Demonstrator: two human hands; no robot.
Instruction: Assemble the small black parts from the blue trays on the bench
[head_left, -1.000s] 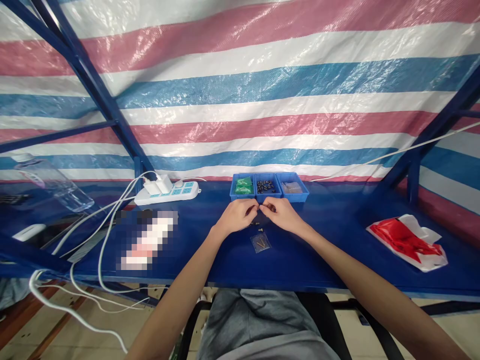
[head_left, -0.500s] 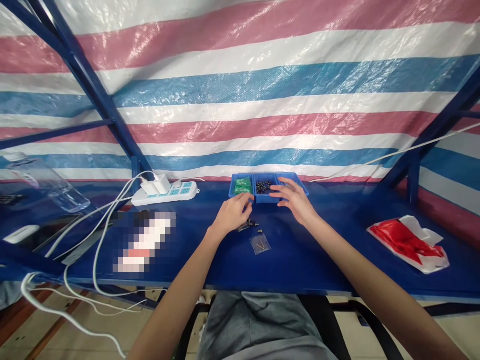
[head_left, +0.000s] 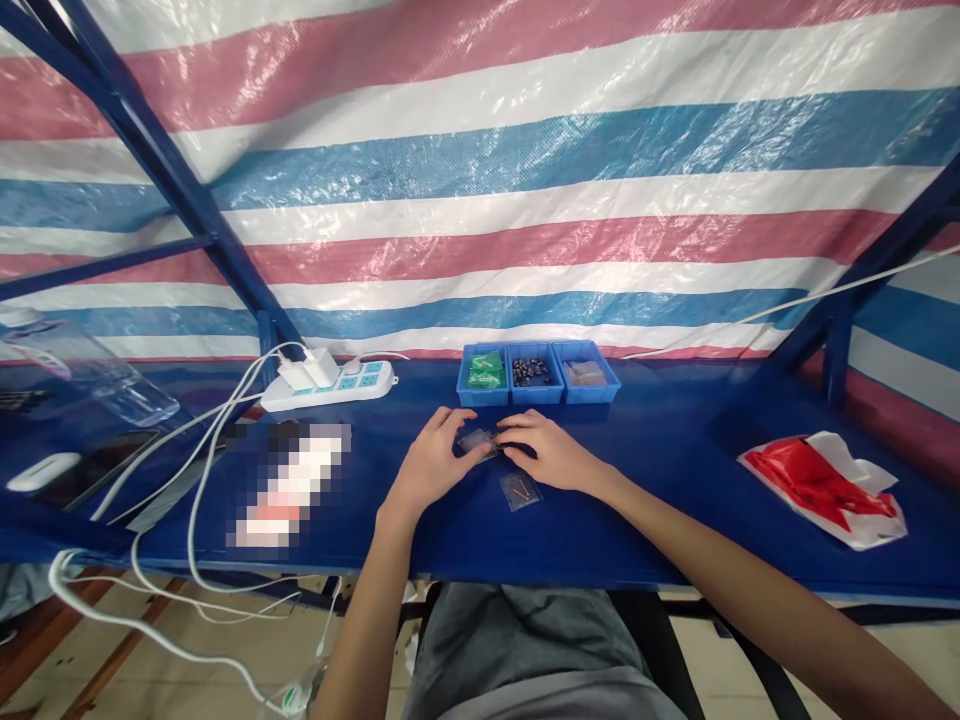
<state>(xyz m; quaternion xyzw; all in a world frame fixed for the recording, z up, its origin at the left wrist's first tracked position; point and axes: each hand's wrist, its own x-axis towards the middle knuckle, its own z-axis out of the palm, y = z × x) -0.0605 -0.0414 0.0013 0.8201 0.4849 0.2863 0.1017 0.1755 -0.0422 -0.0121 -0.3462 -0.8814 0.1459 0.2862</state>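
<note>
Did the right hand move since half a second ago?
Yes. The right hand has drawn back from the rightmost blue box, toward the person and a little left.

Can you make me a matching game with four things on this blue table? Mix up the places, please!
Things:
1. Green packets
2. Small dark parts
3. Red-and-white bag
4. Farther clear packet

Places:
A. Between the left hand and the right hand
B. In the left blue bin
C. Toward the table's right end
D. In the middle blue bin

Pairs: 1-B, 2-D, 3-C, 4-A
</note>
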